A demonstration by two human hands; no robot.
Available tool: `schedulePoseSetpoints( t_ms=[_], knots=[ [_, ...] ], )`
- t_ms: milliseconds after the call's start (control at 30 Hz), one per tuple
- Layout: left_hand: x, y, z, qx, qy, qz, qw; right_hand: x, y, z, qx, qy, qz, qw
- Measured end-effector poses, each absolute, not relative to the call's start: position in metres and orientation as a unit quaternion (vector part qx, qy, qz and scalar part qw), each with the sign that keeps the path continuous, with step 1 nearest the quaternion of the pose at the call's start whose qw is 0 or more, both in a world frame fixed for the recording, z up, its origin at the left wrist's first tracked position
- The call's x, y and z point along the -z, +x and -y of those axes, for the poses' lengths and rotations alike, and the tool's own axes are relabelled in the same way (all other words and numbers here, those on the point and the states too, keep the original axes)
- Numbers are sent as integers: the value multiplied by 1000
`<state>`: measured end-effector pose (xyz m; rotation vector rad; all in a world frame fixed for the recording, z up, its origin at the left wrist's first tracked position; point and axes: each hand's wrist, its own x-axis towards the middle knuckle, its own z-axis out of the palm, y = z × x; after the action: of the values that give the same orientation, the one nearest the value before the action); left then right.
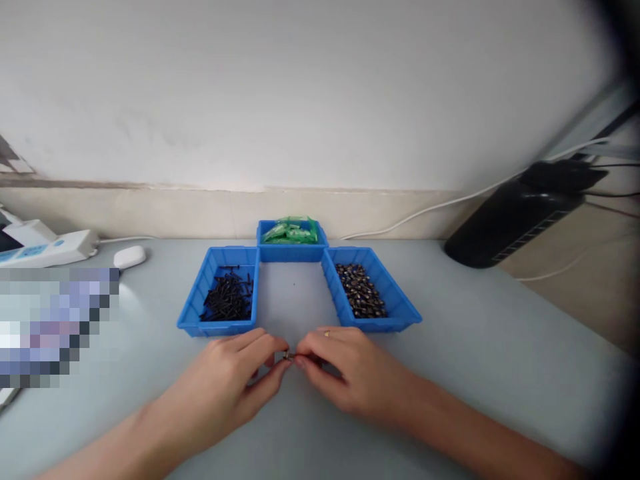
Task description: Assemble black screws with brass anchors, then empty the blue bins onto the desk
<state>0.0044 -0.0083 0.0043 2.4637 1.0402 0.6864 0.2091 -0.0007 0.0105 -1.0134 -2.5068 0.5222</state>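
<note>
My left hand (240, 377) pinches a small metallic piece (287, 355) between thumb and forefinger. Facing it, my right hand (343, 367) has its thumb and forefinger closed at the other end of the same piece, on a thin part mostly hidden by the fingertips. Both hands meet just in front of the blue bins. In the left blue bin (217, 328) lies a heap of black screws (229, 297). The right blue bin (400, 313) holds many shiny metal parts (361, 291). Green plastic packets (293, 231) fill the small rear bin (293, 253).
On the grey table (475, 360), a black bottle (510, 220) lies tilted at the back right. At the left are a white power strip (65, 248), a white earphone case (129, 257) and a pixelated object (55, 320). A white cable runs along the wall.
</note>
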Motion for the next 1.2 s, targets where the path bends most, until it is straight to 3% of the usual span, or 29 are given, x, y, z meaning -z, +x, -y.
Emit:
schedulePoseSetpoints(
  t_ms=[400,867,1067,1200],
  knots=[
    [-10,3,6,-218,884,-364,197,-12,207,-5,-249,-360,878,196],
    [-6,8,8,-178,884,-391,183,-3,208,-1,-120,-323,910,230],
    [-7,5,7,-186,862,-419,215,-4,208,-4,-139,-347,900,225],
    [-6,4,5,-208,851,-424,231,-9,207,-5,-213,-368,881,208]
  ],
)
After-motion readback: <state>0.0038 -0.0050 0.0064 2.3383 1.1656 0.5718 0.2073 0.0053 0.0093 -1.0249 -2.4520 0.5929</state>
